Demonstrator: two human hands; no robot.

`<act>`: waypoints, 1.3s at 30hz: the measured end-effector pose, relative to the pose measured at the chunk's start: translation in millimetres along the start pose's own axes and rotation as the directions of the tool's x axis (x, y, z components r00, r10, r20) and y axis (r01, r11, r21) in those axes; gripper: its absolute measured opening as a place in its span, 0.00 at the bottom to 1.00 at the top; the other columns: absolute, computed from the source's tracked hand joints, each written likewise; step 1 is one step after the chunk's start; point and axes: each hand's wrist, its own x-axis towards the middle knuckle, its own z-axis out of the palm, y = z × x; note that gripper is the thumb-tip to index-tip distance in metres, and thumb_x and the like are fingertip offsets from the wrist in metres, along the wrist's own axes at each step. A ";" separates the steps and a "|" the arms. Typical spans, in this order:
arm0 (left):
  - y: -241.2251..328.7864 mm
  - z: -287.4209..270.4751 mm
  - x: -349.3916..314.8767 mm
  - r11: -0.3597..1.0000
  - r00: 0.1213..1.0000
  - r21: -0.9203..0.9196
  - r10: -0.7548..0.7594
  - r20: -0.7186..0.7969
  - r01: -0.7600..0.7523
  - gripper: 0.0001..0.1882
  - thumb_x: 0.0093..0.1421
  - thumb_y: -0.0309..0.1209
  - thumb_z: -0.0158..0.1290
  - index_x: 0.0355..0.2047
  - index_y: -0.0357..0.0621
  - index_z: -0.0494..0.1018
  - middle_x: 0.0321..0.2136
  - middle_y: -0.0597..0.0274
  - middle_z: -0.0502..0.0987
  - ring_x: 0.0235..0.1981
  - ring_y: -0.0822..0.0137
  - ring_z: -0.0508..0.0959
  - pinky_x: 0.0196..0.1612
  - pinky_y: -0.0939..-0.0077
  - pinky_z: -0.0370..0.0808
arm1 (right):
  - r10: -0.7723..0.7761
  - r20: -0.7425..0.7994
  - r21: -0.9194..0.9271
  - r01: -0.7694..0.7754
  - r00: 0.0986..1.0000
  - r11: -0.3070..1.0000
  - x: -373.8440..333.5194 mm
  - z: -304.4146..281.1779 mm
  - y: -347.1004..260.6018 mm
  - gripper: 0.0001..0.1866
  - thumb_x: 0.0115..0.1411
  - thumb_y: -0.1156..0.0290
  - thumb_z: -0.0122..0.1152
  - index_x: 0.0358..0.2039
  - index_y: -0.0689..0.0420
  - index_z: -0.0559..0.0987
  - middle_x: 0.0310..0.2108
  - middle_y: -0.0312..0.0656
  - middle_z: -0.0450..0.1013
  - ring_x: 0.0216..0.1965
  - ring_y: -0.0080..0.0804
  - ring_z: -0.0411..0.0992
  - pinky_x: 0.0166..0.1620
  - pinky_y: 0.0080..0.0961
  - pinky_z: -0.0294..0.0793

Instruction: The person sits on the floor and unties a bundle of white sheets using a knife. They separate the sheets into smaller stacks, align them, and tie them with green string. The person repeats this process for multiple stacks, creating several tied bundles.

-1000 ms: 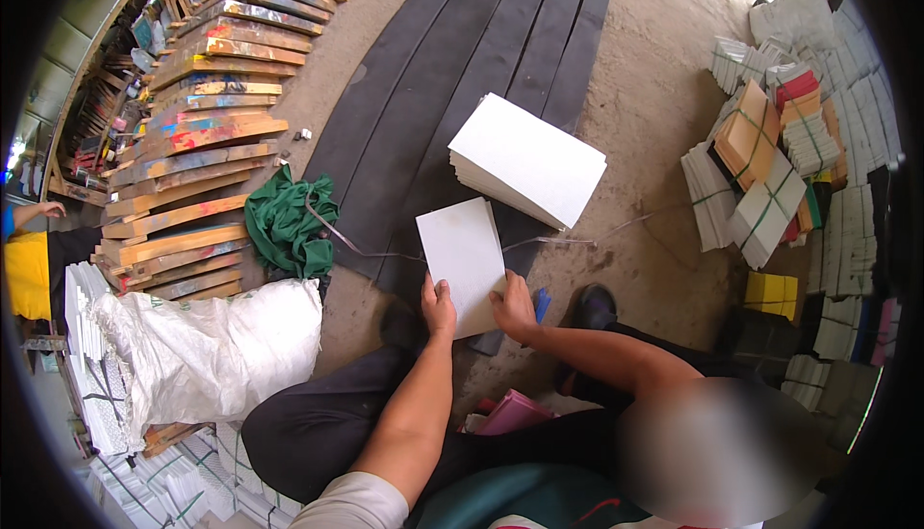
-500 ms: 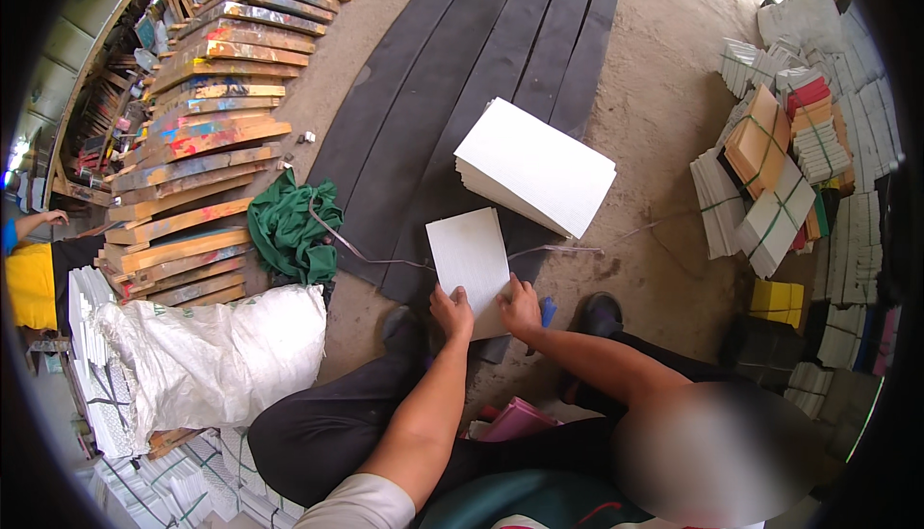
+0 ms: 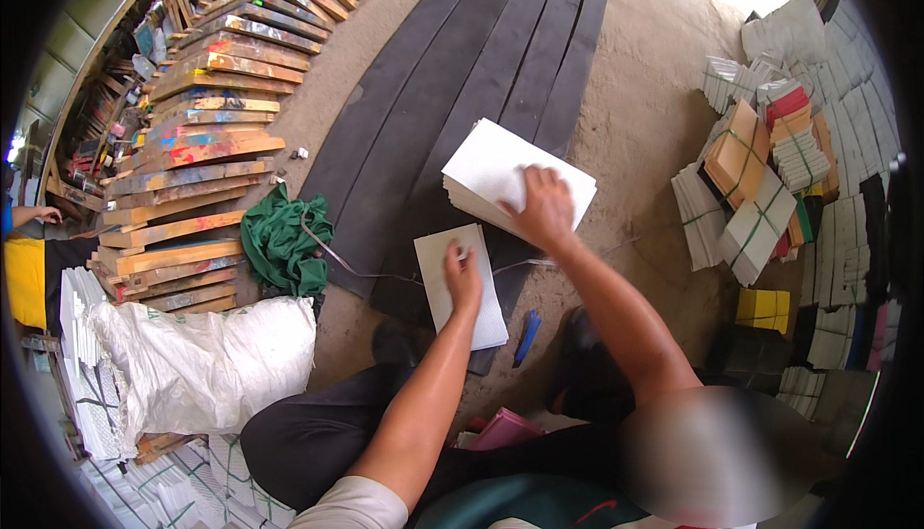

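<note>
Matt, smooth, paper-like faces are being shown by the large white stack (image 3: 481, 160) by the right edge of the dull, rubber-like dark mat (image 3: 409, 134) and by the smaller white piece (image 3: 435, 264) by its near edge; rumpled matt cloth is being seen in the green bundle (image 3: 287, 238) beside its left edge; creased, woven-looking plastic is being displayed by the white sack (image 3: 212, 356); rough, paint-smeared wood is being shown by the slats (image 3: 207, 151).

White stack (image 3: 493, 165); seemingly pink bundle (image 3: 507, 429)

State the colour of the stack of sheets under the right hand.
White; the stack of sheets shows best in the head view, under the right hand.
</note>
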 end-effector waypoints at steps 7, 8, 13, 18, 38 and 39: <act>90.4 96.1 -12.0 0.761 0.818 -0.409 -0.268 0.509 0.503 0.47 0.75 0.45 0.47 0.77 0.32 0.31 0.78 0.41 0.44 0.78 0.54 0.48 0.77 0.63 0.48 | 0.281 0.201 -0.086 -0.269 0.938 0.959 4.1 2.6 82.8 0.46 0.55 0.35 0.70 0.60 0.63 0.76 0.57 0.52 0.73 0.62 0.50 0.68 0.65 0.48 0.66; 94.5 100.6 -10.9 0.772 0.825 -0.374 -0.325 0.461 0.514 0.47 0.75 0.44 0.47 0.77 0.33 0.30 0.77 0.41 0.45 0.78 0.54 0.49 0.77 0.63 0.48 | 0.305 0.208 -0.081 -0.295 0.929 0.952 4.3 3.7 79.3 0.46 0.55 0.35 0.70 0.60 0.62 0.76 0.57 0.52 0.73 0.63 0.49 0.68 0.64 0.47 0.67; 92.3 85.9 -15.3 0.870 0.905 -0.313 -0.281 0.319 0.381 0.41 0.76 0.44 0.45 0.76 0.35 0.39 0.76 0.40 0.49 0.75 0.52 0.56 0.73 0.60 0.57 | 0.319 0.260 0.012 -0.334 0.911 0.943 -3.6 -11.8 75.5 0.44 0.59 0.35 0.67 0.59 0.64 0.75 0.50 0.58 0.77 0.54 0.53 0.77 0.54 0.47 0.78; 92.2 37.5 -14.6 0.984 0.975 -0.049 -0.174 -0.139 0.168 0.37 0.76 0.49 0.45 0.73 0.33 0.53 0.69 0.36 0.64 0.67 0.46 0.69 0.67 0.59 0.66 | 0.272 0.492 0.443 -0.506 0.827 0.740 -33.4 4.5 26.8 0.43 0.68 0.37 0.56 0.66 0.63 0.62 0.47 0.72 0.77 0.50 0.66 0.79 0.54 0.52 0.77; -77.4 -59.7 -59.0 0.853 0.977 0.505 -0.026 -0.212 0.132 0.35 0.70 0.48 0.55 0.63 0.27 0.68 0.58 0.31 0.73 0.60 0.37 0.74 0.63 0.50 0.70 | 0.482 0.433 0.213 -0.606 0.761 0.766 -209.8 106.7 -58.3 0.38 0.69 0.46 0.58 0.70 0.57 0.64 0.57 0.56 0.68 0.59 0.58 0.68 0.60 0.52 0.70; -77.4 -61.5 -56.6 0.846 0.978 0.515 -0.031 -0.206 0.135 0.35 0.70 0.48 0.55 0.63 0.28 0.68 0.58 0.31 0.74 0.60 0.37 0.74 0.63 0.50 0.71 | 0.481 0.430 0.224 -0.606 0.764 0.763 -210.5 109.5 -58.5 0.38 0.69 0.46 0.58 0.71 0.58 0.64 0.58 0.56 0.67 0.60 0.58 0.67 0.61 0.51 0.69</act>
